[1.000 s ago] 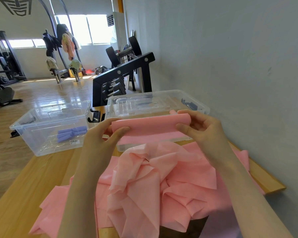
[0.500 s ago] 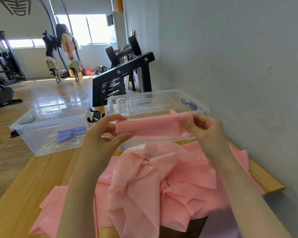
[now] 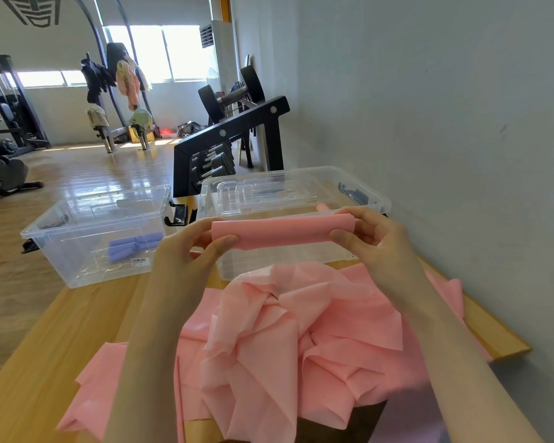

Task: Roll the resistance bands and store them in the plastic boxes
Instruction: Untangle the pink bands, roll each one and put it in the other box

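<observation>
Head view, and I've got the left hand (image 3: 186,251) and right hand (image 3: 370,239) pinching a pink roll (image 3: 282,233) at mid-frame, one purple band (image 3: 135,246) seemingly boxed at left, pink pile (image 3: 301,330) unrolled below.

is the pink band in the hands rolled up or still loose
Rolled: the pink band forms a tight tube, pinched at each end by the left hand and right hand.

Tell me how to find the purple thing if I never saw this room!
Look at the wooden table by the grey wall, where two clear plastic boxes stand side by side. In the left box, farther from the wall, a small purple rolled band lies on the bottom. It is the only purple band; all the others are pink.
</observation>
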